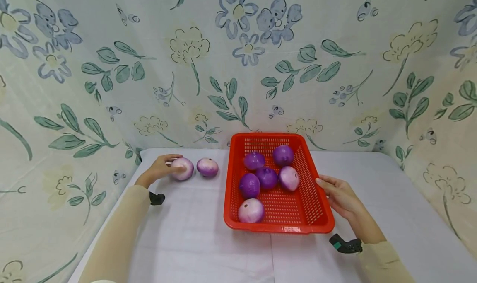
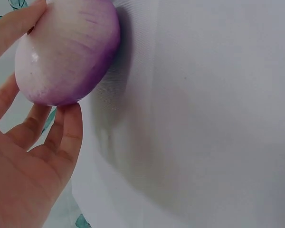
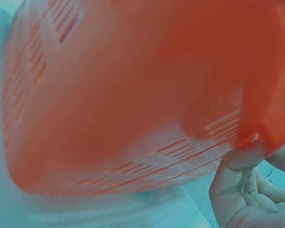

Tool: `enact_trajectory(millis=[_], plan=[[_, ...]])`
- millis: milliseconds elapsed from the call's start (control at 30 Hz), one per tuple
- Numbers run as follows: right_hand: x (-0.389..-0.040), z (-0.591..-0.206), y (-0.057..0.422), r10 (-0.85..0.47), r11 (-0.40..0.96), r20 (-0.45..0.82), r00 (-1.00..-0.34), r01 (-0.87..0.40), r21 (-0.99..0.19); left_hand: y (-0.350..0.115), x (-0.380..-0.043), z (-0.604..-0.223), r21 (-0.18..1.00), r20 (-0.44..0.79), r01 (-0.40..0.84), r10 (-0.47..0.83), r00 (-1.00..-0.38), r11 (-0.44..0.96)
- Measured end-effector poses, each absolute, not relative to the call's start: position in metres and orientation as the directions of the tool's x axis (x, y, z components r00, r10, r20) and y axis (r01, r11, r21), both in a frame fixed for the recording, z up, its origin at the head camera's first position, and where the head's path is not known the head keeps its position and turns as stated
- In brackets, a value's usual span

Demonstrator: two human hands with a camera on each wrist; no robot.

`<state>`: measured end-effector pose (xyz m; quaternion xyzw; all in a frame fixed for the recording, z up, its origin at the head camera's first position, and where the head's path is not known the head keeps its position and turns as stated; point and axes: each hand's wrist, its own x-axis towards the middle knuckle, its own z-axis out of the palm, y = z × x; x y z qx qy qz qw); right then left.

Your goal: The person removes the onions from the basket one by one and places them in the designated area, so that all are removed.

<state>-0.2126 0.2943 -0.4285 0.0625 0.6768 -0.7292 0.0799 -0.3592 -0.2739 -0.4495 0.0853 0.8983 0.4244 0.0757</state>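
Note:
At the table's left, my left hand holds a pale purple-and-white onion, thumb across its near side and fingers around it. The left wrist view shows the fingertips touching the onion from below and the side. A second onion lies just right of it. My right hand pinches the right rim of a red plastic basket. In the right wrist view the thumb presses under the rim of the basket. Several onions, dark purple and paler, lie inside the basket.
A white cloth covers the table. Behind and at both sides hangs a flower-printed curtain, close to the basket's far end. Black wrist devices sit on both forearms.

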Motion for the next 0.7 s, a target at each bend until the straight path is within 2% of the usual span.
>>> enact_trajectory(millis=[433, 700], plan=[[-0.213, -0.429, 0.296, -0.031, -0.084, -0.202, -0.979, 0.204, -0.975, -0.282, -0.358, -0.446, 0.764, -0.052, 0.115, 0.238, -0.97, 0.635], [-0.212, -0.428, 0.294, -0.033, -0.104, -0.2, -0.979, 0.202, -0.974, -0.281, -0.351, -0.425, 0.773, 0.009, 0.206, 0.313, -0.95, 0.6]])
